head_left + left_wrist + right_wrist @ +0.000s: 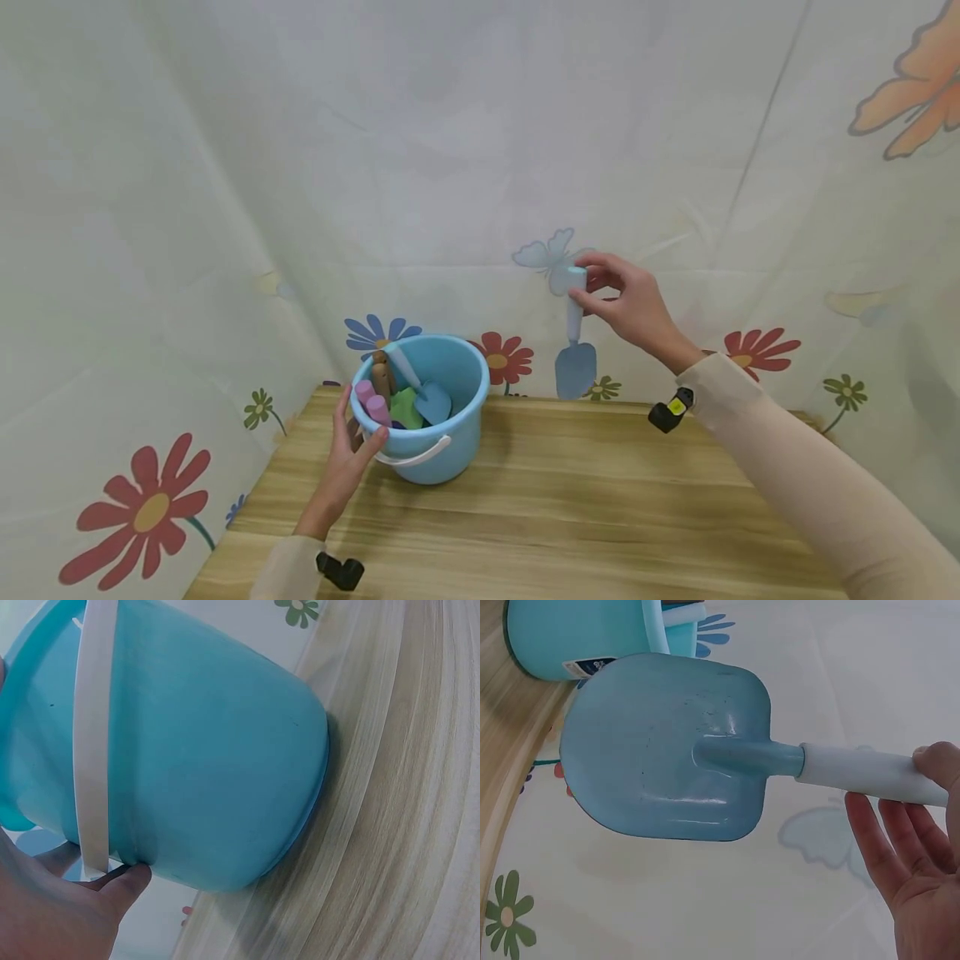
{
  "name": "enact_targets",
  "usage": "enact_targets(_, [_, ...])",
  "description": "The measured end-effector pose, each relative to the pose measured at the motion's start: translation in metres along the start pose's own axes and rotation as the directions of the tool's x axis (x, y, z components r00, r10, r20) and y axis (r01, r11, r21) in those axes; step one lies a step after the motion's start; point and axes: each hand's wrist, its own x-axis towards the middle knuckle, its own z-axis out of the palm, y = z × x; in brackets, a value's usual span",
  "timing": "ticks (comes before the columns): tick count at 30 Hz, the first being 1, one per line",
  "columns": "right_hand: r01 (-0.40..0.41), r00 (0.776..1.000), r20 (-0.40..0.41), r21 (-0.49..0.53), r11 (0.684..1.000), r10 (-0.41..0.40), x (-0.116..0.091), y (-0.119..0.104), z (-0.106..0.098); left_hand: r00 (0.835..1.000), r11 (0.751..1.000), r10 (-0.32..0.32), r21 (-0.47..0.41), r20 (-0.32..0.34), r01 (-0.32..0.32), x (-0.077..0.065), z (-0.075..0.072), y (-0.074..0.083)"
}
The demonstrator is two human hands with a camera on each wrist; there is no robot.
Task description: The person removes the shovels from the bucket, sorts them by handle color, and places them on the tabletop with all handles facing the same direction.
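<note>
Raised above the table at the right, my right hand (626, 300) pinches a toy shovel (576, 371) by the top of its white handle. Its blue blade hangs downward. The right wrist view shows the shovel's blade (667, 750) broadside, with thumb and fingertips on either side of the handle. On the left stands a light-blue bucket (457, 442) with a white carrying handle (420, 454). My left hand (348, 467) holds the bucket's near left side, thumb at the rim. Inside the bucket are another blue shovel (433, 404), purple handles (377, 408), brown pieces (381, 375) and a green piece (406, 408).
The bucket stands on a wood-grain table (570, 500). A pale curtain (420, 167) printed with flowers and butterflies rises directly behind and along both sides. Each wrist wears a small black camera (341, 572).
</note>
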Motion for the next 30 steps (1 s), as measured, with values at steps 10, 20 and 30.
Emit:
enact_targets(10, [-0.084, 0.996, 0.030, -0.024, 0.996, 0.084, -0.017, -0.008, -0.023, 1.000, 1.000, -0.001, 0.011, -0.008, 0.001, -0.001, 0.001, 0.002])
enact_targets(20, [-0.127, 0.991, 0.039, -0.093, 0.987, 0.131, -0.040, 0.040, -0.047, 1.000, 1.000, 0.000, 0.005, -0.001, 0.000, 0.002, 0.002, 0.000])
enact_targets(30, [-0.219, 0.974, 0.024, -0.161, 0.962, 0.225, -0.071, 0.058, -0.073, 1.000, 1.000, 0.009, 0.006, -0.005, -0.009, 0.002, 0.002, 0.000])
